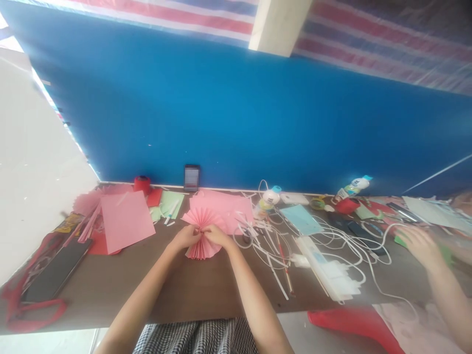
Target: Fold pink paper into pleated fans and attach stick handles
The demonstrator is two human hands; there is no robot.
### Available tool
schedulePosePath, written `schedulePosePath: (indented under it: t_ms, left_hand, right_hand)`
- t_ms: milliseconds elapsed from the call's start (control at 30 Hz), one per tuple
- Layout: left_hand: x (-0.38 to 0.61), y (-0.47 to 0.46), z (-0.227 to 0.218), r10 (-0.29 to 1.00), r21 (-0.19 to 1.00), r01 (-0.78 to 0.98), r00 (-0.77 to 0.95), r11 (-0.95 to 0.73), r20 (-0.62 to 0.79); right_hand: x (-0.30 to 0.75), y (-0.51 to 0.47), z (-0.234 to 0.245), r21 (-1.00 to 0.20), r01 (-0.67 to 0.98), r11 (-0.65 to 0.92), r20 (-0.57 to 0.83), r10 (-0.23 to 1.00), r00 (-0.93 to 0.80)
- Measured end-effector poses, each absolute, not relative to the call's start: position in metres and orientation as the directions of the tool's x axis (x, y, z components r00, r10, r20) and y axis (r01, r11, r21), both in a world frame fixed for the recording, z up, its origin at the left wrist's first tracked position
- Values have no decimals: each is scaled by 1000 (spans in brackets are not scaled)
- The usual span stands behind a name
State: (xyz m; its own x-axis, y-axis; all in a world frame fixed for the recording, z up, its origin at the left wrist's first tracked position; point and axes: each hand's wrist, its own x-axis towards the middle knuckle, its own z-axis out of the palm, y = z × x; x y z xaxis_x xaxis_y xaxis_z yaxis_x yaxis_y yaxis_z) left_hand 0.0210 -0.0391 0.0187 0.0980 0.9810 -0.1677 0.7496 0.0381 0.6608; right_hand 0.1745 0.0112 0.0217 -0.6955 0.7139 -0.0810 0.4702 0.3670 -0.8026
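A pink pleated paper fan (201,250) is spread into a nearly round shape on the table in front of me. My left hand (187,236) grips it at the centre from the left, fingers closed on the folds. From the right, my right hand (217,235) pinches the same centre, its fingertips close to those of my left hand. The fingertips partly hide the middle of the fan. Just behind it lie pink paper sheets (236,209).
To the left are a pink sheet (127,219), green paper (169,201) and a dark tablet-like slab (55,275). To the right are tangled white cables (332,236), a power strip (313,258) and a bottle (271,196). A co-worker's hand (418,246) is at far right.
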Motion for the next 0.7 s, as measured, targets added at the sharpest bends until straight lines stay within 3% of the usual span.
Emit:
schedulePosePath:
  t_ms: [367, 567, 700]
  left_hand:
    - [31, -39, 27, 979, 449, 893, 70, 24, -191]
    - [28, -35, 40, 972, 342, 923, 218, -175, -91]
    - [22, -30, 42, 958, 289, 922, 284, -260, -44]
  right_hand:
    - [200, 24, 29, -736, 525, 427, 88, 830, -551]
    - [205, 23, 28, -572, 532, 625, 184, 729, -659]
    - [207, 24, 26, -466, 539, 702, 149, 663, -734]
